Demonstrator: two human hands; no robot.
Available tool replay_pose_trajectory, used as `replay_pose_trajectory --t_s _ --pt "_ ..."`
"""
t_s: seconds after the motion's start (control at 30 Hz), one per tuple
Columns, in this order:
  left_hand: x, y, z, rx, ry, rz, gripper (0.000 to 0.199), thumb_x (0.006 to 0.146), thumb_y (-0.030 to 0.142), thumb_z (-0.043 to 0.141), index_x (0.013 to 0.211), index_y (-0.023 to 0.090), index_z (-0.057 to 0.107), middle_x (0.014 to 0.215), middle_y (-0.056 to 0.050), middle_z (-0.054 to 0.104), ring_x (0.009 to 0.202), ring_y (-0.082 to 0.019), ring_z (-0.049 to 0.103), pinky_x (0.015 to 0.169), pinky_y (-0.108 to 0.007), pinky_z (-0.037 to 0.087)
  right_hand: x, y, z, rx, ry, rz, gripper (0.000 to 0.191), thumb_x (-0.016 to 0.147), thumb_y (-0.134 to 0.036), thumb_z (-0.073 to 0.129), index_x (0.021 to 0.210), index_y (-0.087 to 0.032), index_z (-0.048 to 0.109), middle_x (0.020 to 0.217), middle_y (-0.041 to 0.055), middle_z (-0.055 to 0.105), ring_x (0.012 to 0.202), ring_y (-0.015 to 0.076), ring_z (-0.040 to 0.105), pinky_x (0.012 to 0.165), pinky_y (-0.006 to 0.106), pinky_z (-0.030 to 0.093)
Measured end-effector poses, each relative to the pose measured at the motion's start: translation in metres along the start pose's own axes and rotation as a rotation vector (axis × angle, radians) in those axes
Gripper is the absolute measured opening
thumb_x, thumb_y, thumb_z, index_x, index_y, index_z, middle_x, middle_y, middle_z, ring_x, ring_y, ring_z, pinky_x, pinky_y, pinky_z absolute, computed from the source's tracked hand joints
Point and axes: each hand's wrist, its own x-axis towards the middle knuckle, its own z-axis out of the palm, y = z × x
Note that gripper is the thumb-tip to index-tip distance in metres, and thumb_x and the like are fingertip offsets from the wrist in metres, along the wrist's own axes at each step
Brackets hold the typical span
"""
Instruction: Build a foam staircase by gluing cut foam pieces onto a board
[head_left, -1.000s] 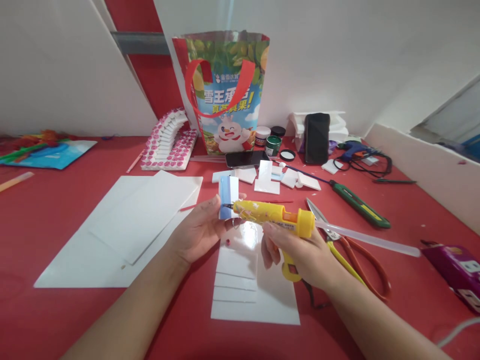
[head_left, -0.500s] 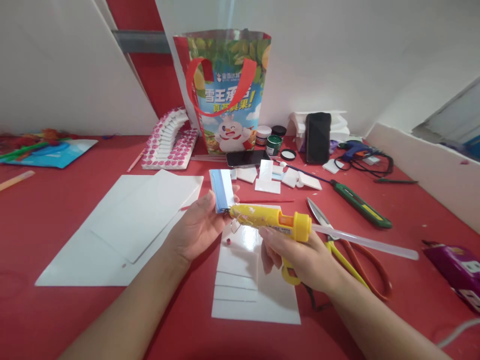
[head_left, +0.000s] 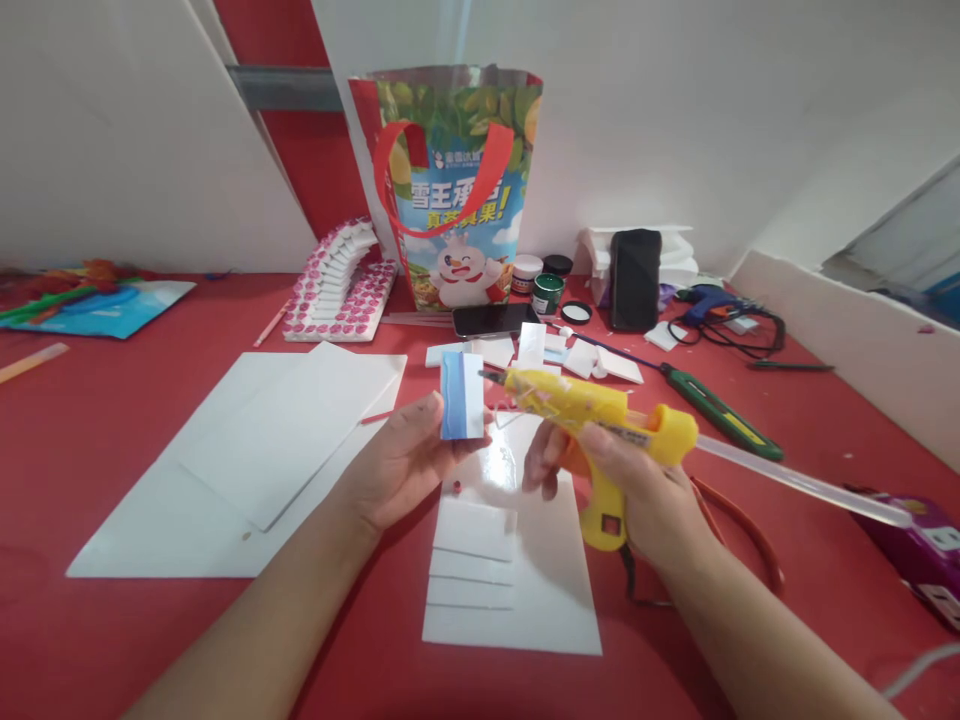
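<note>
My left hand [head_left: 409, 450] pinches a small rectangular board piece [head_left: 462, 395], blue on its left part and white on its right, held upright above the table. A yellow hot glue gun [head_left: 570, 400] is in my right hand [head_left: 622, 480], its dark nozzle close to the right edge of the piece. I cannot tell whether nozzle and piece touch. From the gun's back sticks a long translucent glue stick [head_left: 795, 475]. Under my hands lies a white board [head_left: 551, 590] with several cut white strips [head_left: 472, 565] on it.
Larger white sheets [head_left: 225, 460] lie to the left. Behind are small white pieces [head_left: 531, 345], phones [head_left: 636, 280], paint jars [head_left: 548, 293] and a printed bag [head_left: 457, 190]. Red-handled scissors [head_left: 750, 525] and a green-handled tool [head_left: 720, 410] lie to the right.
The glue gun has risen and moved right, its nozzle going from the piece's lower edge to its upper right side. The piece has shifted slightly right and stands straighter.
</note>
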Motion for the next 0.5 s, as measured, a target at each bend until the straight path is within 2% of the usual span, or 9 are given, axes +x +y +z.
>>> replay_pose_trajectory --t_s 0.07,0.17,0.37,0.5 --pt "-0.0023 -0.0001 -0.0006 0.052 -0.030 -0.051 0.034 0.081 0.042 0.081 0.097 0.012 0.078 0.095 -0.011 0.076 0.091 -0.022 0.070 0.090 -0.034 0.058 0.0021 0.0007 -0.0019 0.001 0.079 -0.042 0.031 0.095 -0.045 0.059 0.082 -0.020 0.070 0.080 0.0024 0.066 0.071 0.0158 0.063 0.062 0.029 0.051" --pt "-0.0046 0.0012 0.0006 0.109 -0.058 -0.071 0.033 0.079 0.043 0.082 0.095 0.014 0.079 0.094 -0.009 0.076 0.091 -0.020 0.069 0.091 -0.032 0.057 0.0032 0.0021 -0.0027 -0.062 0.137 -0.028 0.033 0.096 -0.044 0.059 0.076 -0.020 0.069 0.074 0.0003 0.062 0.064 0.0128 0.060 0.063 0.028 0.050" --pt "-0.0041 0.0020 0.0031 0.180 -0.111 -0.083 0.034 0.081 0.046 0.079 0.101 0.019 0.079 0.097 -0.006 0.075 0.094 -0.019 0.068 0.093 -0.031 0.054 0.0002 0.0014 -0.0018 -0.192 0.121 -0.015 0.039 0.097 -0.047 0.056 0.070 -0.020 0.065 0.067 0.0000 0.063 0.065 0.0140 0.060 0.067 0.030 0.050" --pt "-0.0042 0.0014 0.0031 0.181 -0.127 -0.089 0.031 0.084 0.044 0.077 0.100 0.017 0.079 0.098 -0.007 0.075 0.094 -0.019 0.068 0.092 -0.030 0.053 -0.0010 0.0001 -0.0009 -0.190 0.123 -0.023 0.039 0.098 -0.046 0.055 0.069 -0.021 0.064 0.066 -0.0003 0.062 0.064 0.0139 0.060 0.065 0.030 0.050"
